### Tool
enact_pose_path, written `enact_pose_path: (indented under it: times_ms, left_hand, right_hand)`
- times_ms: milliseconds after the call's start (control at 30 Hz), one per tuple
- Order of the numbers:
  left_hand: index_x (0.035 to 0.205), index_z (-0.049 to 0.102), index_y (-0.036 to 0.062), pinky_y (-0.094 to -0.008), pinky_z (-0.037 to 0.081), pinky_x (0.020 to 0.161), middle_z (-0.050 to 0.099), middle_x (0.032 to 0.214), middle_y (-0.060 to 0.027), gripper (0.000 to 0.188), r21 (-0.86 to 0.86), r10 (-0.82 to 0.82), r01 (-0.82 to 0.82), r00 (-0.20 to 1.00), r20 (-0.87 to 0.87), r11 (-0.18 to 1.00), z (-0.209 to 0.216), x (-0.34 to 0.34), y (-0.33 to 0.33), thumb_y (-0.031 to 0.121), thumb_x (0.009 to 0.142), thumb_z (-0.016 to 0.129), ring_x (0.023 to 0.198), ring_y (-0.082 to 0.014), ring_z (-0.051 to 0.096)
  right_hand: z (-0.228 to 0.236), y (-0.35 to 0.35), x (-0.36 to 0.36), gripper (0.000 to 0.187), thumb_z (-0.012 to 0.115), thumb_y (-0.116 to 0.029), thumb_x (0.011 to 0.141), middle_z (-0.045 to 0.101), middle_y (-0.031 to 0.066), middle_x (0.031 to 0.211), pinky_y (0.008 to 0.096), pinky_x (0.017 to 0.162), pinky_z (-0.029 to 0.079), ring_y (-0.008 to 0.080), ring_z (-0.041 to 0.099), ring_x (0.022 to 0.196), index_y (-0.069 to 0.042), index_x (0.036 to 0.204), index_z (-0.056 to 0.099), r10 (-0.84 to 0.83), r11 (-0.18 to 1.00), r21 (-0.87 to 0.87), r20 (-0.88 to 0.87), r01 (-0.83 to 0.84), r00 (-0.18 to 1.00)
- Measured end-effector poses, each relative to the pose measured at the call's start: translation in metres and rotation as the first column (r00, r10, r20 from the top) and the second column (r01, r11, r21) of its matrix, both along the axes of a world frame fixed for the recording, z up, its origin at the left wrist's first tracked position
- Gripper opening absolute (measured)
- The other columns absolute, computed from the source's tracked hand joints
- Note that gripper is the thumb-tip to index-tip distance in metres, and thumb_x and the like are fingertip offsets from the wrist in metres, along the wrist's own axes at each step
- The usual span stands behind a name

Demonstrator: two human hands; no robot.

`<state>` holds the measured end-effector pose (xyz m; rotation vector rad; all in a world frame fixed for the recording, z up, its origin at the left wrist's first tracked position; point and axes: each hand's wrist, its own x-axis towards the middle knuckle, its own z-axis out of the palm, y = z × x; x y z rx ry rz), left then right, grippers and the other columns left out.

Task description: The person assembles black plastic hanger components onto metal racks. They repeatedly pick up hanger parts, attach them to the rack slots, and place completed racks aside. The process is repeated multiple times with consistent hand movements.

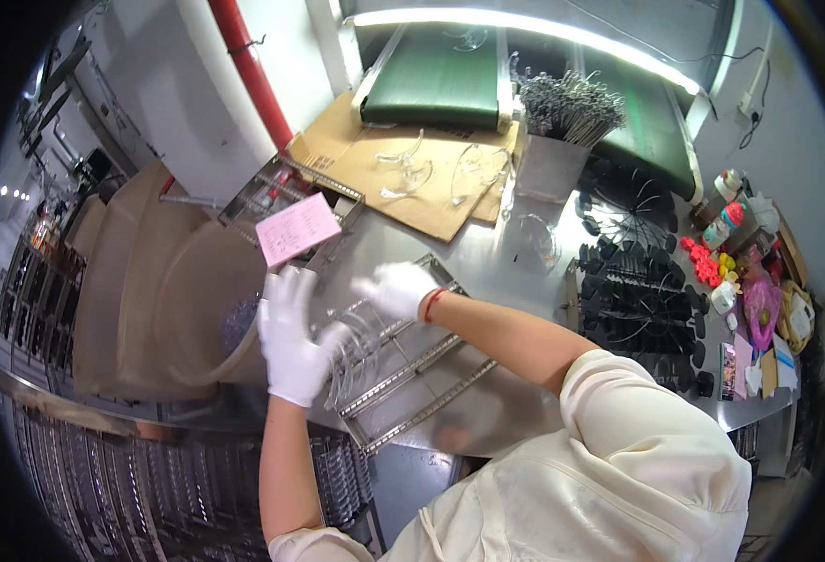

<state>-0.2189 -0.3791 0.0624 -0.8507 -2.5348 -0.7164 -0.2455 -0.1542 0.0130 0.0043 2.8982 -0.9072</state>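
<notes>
My left hand, in a white glove, is open with its fingers stretched upward and its thumb out to the right. Beside that thumb, several clear curved plastic pieces stand in a row at the left side of a metal rack frame. My right hand, also gloved and with a red band at the wrist, hovers over the far part of the frame. Its fingers are drawn together and point left; whatever they may hold is not visible. More clear curved pieces lie on the flat cardboard beyond my hands.
A pink paper rests on another metal rack at left. Green conveyor belts stand behind the cardboard. Thin metal rods fill a grey box. Dark lens-shaped pieces and small bottles lie to the right.
</notes>
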Motion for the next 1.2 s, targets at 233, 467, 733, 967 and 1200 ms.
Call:
enact_pose_path:
  times_ms: [233, 467, 733, 967, 1200]
  left_hand:
    - [0.155, 0.043, 0.0156, -0.0597, 0.02, 0.122, 0.038, 0.162, -0.0165, 0.09, -0.489, -0.01, 0.247, 0.899, 0.438, 0.837, -0.056, -0.038, 0.021, 0.074, 0.088, 0.057, 0.153, -0.0374, 0.027]
    - [0.149, 0.051, 0.0121, -0.0582, 0.026, 0.12, 0.047, 0.155, -0.016, 0.083, -0.412, -0.062, 0.237, 0.917, 0.394, 0.88, -0.064, -0.037, 0.016, 0.069, 0.089, 0.06, 0.148, -0.0368, 0.036]
    - [0.135, 0.061, 0.0018, -0.0331, 0.058, 0.084, 0.069, 0.115, -0.0132, 0.06, 0.546, -0.084, -0.225, 0.871, 0.484, 0.807, -0.067, -0.041, 0.025, 0.024, 0.083, 0.084, 0.093, -0.0184, 0.068]
    - [0.14, 0.057, -0.0031, -0.0248, 0.053, 0.069, 0.07, 0.112, -0.0081, 0.064, 0.531, -0.134, -0.036, 0.951, 0.279, 0.846, -0.013, 0.017, 0.081, 0.007, 0.082, 0.082, 0.081, -0.0086, 0.065]
    - [0.092, 0.073, 0.0013, -0.0206, 0.033, 0.04, 0.063, 0.061, -0.0007, 0.029, 0.569, -0.181, -0.44, 0.658, 0.731, 0.695, 0.005, 0.047, 0.018, 0.027, 0.103, 0.063, 0.043, -0.0038, 0.047]
  right_hand:
    - [-0.064, 0.22, -0.092, 0.058, 0.074, -0.034, 0.086, 0.066, 0.0224, 0.125, 0.0461, 0.098, 0.051, 0.0408, 0.065, 0.113, -0.005, 0.133, 0.056, -0.78, 0.603, -0.413, -0.486, 0.682, 0.395]
    - [-0.078, 0.302, -0.131, 0.07, 0.07, -0.025, 0.087, 0.057, 0.0243, 0.141, 0.0471, 0.102, 0.052, 0.0426, 0.063, 0.12, -0.003, 0.148, 0.042, -0.76, 0.636, -0.175, -0.306, 0.751, 0.573]
    - [-0.048, 0.257, -0.082, 0.031, 0.072, -0.028, 0.092, 0.076, 0.014, 0.101, 0.0351, 0.079, 0.056, 0.0233, 0.072, 0.094, 0.0, 0.105, 0.075, -0.625, 0.681, -0.588, -0.156, 0.437, 0.765]
    - [0.054, 0.087, 0.061, 0.019, 0.065, -0.017, 0.101, 0.062, -0.0025, 0.077, 0.0202, 0.05, 0.037, 0.0034, 0.048, 0.057, 0.0, 0.108, 0.07, 0.001, 0.076, -0.956, 0.284, 0.284, 0.959]
    - [0.051, 0.038, 0.087, 0.02, 0.066, -0.023, 0.097, 0.069, 0.0119, 0.083, 0.0368, 0.07, 0.054, 0.0285, 0.066, 0.073, -0.005, 0.093, 0.073, 0.116, 0.983, -0.012, -0.741, -0.185, 0.662]
